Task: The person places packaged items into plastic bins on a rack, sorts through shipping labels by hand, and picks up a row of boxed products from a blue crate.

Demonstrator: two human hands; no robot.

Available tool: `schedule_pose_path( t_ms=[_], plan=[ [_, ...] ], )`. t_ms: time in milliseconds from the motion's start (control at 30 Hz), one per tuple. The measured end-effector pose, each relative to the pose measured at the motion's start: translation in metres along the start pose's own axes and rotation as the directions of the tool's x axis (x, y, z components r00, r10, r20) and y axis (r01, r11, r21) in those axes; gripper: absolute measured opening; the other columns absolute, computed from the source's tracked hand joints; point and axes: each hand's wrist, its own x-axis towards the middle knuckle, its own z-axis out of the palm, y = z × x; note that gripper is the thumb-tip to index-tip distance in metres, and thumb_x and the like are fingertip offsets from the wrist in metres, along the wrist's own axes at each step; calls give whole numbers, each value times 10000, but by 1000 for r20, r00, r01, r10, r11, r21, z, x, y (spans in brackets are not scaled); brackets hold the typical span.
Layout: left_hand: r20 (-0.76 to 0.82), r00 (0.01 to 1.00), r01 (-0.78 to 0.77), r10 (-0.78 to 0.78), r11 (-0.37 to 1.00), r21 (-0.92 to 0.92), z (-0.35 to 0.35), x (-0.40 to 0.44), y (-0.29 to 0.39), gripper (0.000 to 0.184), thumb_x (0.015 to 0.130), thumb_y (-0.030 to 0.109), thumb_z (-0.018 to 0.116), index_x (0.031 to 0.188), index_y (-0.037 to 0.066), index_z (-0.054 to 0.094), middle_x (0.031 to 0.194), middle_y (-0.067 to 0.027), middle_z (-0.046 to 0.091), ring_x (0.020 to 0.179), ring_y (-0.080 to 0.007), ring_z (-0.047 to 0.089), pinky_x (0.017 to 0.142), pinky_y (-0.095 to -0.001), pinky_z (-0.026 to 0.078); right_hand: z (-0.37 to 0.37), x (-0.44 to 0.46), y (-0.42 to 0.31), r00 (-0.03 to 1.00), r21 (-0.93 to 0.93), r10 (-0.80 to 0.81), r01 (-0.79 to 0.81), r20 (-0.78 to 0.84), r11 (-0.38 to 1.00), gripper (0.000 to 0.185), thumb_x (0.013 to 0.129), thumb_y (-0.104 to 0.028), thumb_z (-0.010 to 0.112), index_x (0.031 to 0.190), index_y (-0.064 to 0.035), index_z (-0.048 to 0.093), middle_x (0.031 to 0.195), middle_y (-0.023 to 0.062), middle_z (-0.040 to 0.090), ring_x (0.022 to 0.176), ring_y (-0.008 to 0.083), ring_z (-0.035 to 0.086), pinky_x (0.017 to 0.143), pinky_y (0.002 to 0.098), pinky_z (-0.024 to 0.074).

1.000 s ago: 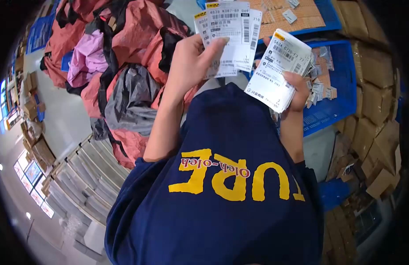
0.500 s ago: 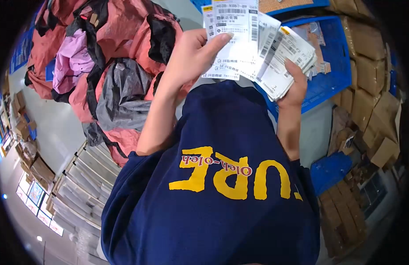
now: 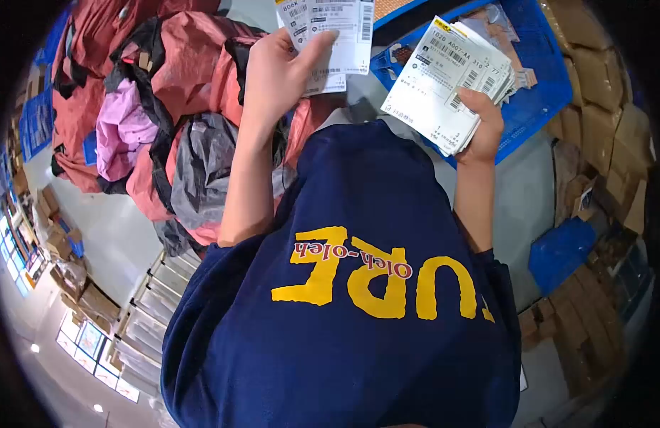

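- The left hand [image 3: 276, 82] pinches a few overlapping printed slips [image 3: 348, 46], thumb laid across their face; their top edge runs out of view.
- The right hand [image 3: 483, 128] is clamped on a thicker stack of slips [image 3: 430, 89], thumb on top, the sheets fanned unevenly along one edge.
- The hands are well apart, and a gap shows between the two batches.
- The stack sits in front of a blue crate [image 3: 551, 89]; the left batch is nearer the red-and-black sacks [image 3: 191, 60].
- The step in hand looks like handling slips in two separate batches, printed faces up.
- Any next move seems to call for a firm right grip, since the fanned sheets could slide, and a light left pinch.
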Motion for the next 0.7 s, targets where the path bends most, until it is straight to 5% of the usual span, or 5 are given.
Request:
schedule_pose_path(
  t_ms=[167, 300, 467, 700],
  plan=[
    [141, 990, -8, -2, 998, 66, 20, -3, 22, 250, 877, 166, 690, 936, -76, 695, 811, -175, 726, 631, -161, 692, 506, -217, 516, -5, -6, -6, 998, -24, -62, 61, -31, 998, 536, 801, 4, 527, 1332, 60, 472, 1160, 260, 646, 832, 320, 717, 628, 301, 601],
    [215, 967, -79, 136, 963, -257, 37, -5, 26, 265, 848, 145, 723, 980, -82, 689, 826, -175, 724, 633, -157, 683, 499, -227, 509, -8, 1, -2, 998, -91, -65, 65, 1, 994, 515, 808, -11, 539, 1313, 73, 483, 1123, 266, 657, 822, 315, 718, 624, 301, 601],
    [253, 962, -89, 104, 993, -72, 47, -15, 39, 281, 847, 147, 725, 1011, -79, 685, 860, -170, 728, 662, -155, 683, 514, -238, 510, -3, 6, 0, 995, -175, -100, 99, 2, 980, 504, 819, -27, 561, 1304, 88, 491, 1110, 273, 659, 812, 309, 718, 622, 295, 599],
    [269, 962, -33, 57, 995, -94, 46, -10, 32, 283, 837, 146, 732, 999, -81, 684, 860, -164, 730, 644, -153, 675, 516, -244, 505, -20, 9, -3, 999, -100, -39, 38, -10, 994, 495, 830, -33, 577, 1302, 92, 498, 1110, 267, 663, 815, 299, 719, 626, 294, 600]
  ],
)
